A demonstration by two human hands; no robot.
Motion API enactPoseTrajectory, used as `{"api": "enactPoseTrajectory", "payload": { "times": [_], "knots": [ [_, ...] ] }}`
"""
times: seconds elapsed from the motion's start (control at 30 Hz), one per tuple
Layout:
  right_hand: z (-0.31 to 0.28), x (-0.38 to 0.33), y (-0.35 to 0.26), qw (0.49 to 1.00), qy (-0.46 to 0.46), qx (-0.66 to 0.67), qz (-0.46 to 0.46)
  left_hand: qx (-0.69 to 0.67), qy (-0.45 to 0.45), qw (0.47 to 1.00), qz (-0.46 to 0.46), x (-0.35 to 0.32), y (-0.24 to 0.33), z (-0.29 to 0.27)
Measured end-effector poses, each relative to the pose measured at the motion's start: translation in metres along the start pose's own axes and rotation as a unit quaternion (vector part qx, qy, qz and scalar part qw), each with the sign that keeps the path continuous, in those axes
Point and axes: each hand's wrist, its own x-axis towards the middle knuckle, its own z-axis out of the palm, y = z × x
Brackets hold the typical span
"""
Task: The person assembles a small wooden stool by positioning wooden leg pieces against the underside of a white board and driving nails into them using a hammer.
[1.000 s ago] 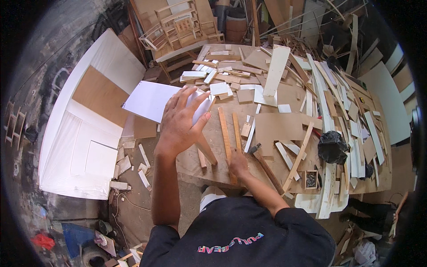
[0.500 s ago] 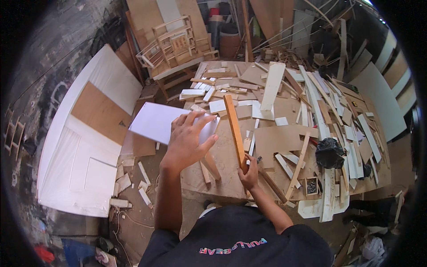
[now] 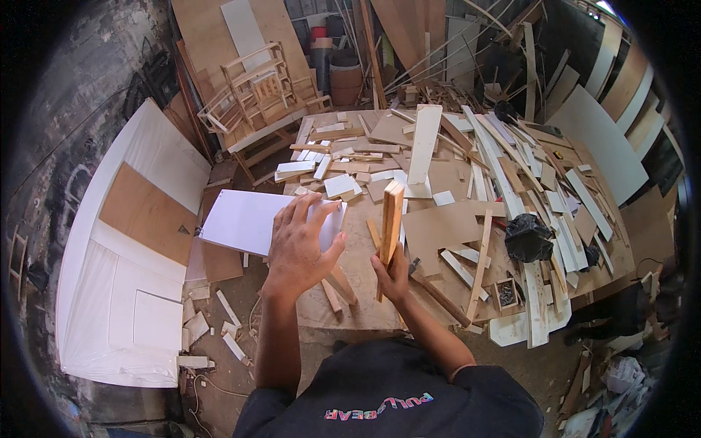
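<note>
My left hand (image 3: pixel 303 244) lies over the right end of a white board (image 3: pixel 237 219), fingers spread and thumb apart. The board is raised at the near left of the worktable, with wooden pieces like legs (image 3: pixel 340 285) showing below it. My right hand (image 3: pixel 393 274) is closed around the lower part of an orange-brown wooden batten (image 3: pixel 391 219). The batten stands nearly upright in front of me, apart from the board, with a lengthwise line down its side. A hammer-like tool (image 3: pixel 438 296) lies on the table just right of this hand.
Offcuts and long strips cover much of the worktable (image 3: pixel 314 315). A black plastic bag (image 3: pixel 529 238) and a small box of fasteners (image 3: pixel 505 293) sit at the right. A large white panel (image 3: pixel 109 292) leans at the left; a wooden rack (image 3: pixel 255 80) stands behind.
My right hand has raised and turned the batten, so a different side shows. The left hand stays on the board. The whole view has shifted slightly.
</note>
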Motion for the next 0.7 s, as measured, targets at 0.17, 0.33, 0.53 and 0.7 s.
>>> {"api": "enactPoseTrajectory", "payload": {
  "times": [0.17, 0.33, 0.53, 0.7],
  "knots": [
    [0.019, 0.019, 0.002, 0.999, 0.009, 0.044, -0.021, -0.008, -0.008, 1.000, 0.011, -0.001, -0.004, -0.001],
    [0.040, 0.033, -0.001, 0.994, -0.045, 0.087, -0.047, -0.034, -0.015, 0.999, 0.031, 0.002, -0.007, -0.005],
    [0.047, 0.044, -0.026, 0.991, -0.081, 0.096, -0.040, -0.099, -0.048, 0.994, 0.027, 0.017, -0.019, -0.015],
    [0.058, 0.052, -0.032, 0.987, -0.045, 0.133, -0.080, -0.143, -0.026, 0.989, 0.040, 0.020, -0.025, -0.001]
  ]
}}
